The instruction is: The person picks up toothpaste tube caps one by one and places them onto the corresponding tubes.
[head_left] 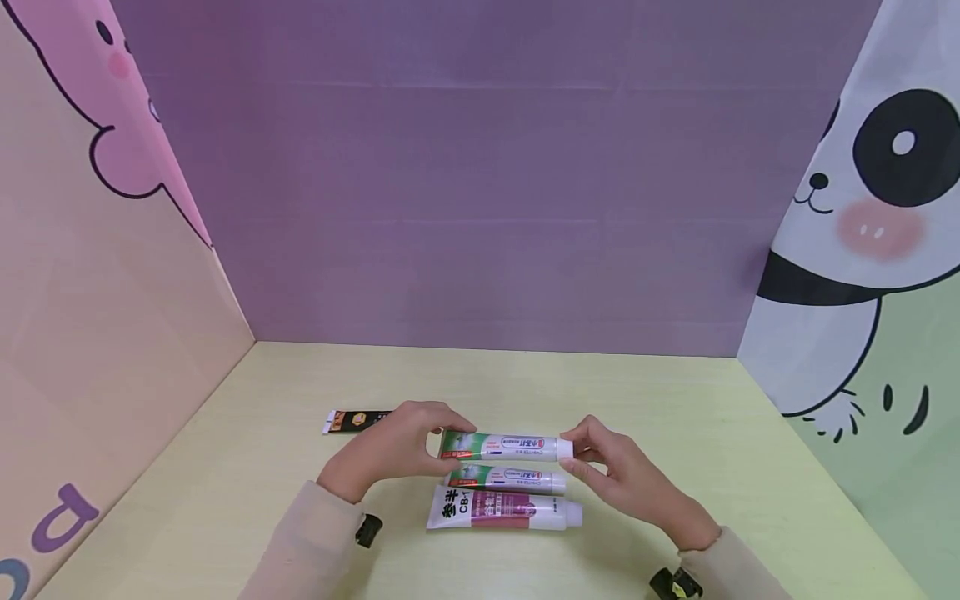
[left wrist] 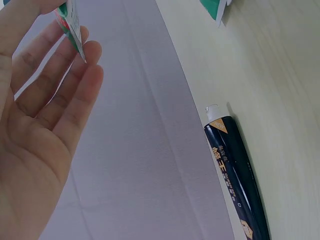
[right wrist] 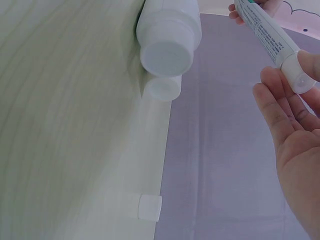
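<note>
A green and white toothpaste tube (head_left: 517,447) is held level between both hands, raised off the table in the right wrist view. My left hand (head_left: 408,442) pinches its flat crimped end between thumb and fingers. At the other end, my right hand (head_left: 626,471) grips the white cap (right wrist: 298,75). Just in front lies a matching green and white tube (head_left: 506,479). Nearest me is a larger white and purple toothpaste tube (head_left: 502,509), its cap pointing right. A black toothpaste tube (left wrist: 235,175) lies farther back, partly hidden behind my left hand in the head view.
The pale wooden table (head_left: 637,392) meets a purple back panel (head_left: 487,208). A pink side panel (head_left: 127,333) rises on the left, and a panda-printed panel (head_left: 825,333) on the right. A small white cap (right wrist: 150,207) shows low in the right wrist view.
</note>
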`<state>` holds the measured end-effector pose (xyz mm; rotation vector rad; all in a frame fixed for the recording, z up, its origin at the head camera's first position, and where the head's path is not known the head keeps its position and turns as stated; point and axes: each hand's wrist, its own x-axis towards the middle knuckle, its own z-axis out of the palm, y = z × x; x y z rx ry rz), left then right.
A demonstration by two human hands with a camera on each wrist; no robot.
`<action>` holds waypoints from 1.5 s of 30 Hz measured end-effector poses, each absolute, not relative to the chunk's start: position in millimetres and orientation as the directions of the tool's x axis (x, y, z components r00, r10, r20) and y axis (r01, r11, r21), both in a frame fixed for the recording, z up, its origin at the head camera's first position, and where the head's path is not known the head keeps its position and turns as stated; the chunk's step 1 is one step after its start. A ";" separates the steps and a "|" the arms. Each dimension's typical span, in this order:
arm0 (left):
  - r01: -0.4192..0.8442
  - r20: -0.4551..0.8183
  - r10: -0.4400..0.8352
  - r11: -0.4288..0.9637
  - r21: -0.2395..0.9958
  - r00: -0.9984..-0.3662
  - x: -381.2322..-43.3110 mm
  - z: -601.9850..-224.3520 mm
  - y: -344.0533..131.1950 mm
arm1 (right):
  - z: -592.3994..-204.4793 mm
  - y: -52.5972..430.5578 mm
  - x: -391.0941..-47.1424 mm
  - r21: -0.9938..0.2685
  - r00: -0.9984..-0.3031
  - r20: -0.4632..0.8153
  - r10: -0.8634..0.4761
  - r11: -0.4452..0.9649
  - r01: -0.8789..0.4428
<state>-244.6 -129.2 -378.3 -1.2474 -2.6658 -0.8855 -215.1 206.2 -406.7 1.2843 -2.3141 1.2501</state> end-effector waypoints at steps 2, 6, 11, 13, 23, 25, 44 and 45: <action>0.736 0.307 0.688 0.501 0.455 -0.658 -245.5 -379.4 -129.2 | -407.8 207.0 -215.6 -0.585 -0.606 0.530 -0.593 0.262 -0.768; 0.747 0.317 0.693 0.495 0.444 -0.647 -246.9 -381.6 -128.5 | -410.4 207.6 -217.3 -0.599 -0.626 0.510 -0.590 0.278 -0.751; 0.740 0.301 0.691 0.516 0.431 -0.657 -248.9 -382.7 -127.6 | -413.0 208.7 -221.0 -0.593 -0.652 0.473 -0.592 0.333 -0.733; 0.740 0.298 0.690 0.528 0.416 -0.660 -250.4 -383.0 -127.2 | -412.5 209.0 -222.3 -0.594 -0.669 0.452 -0.590 0.361 -0.719; 0.724 0.281 0.673 0.584 0.367 -0.684 -256.4 -387.5 -119.3 | -411.7 206.6 -225.9 -0.619 -0.772 0.363 -0.521 0.485 -0.618; 0.717 0.275 0.669 0.584 0.381 -0.691 -258.3 -389.4 -118.5 | -412.6 205.9 -227.4 -0.623 -0.788 0.349 -0.508 0.502 -0.600; 0.649 0.177 0.649 0.622 0.438 -0.740 -277.7 -408.8 -112.1 | -420.3 200.0 -245.3 -0.644 -0.857 0.213 -0.470 0.592 -0.485; 0.646 0.171 0.648 0.624 0.440 -0.742 -277.8 -409.1 -111.7 | -420.6 199.8 -245.8 -0.644 -0.859 0.205 -0.468 0.597 -0.479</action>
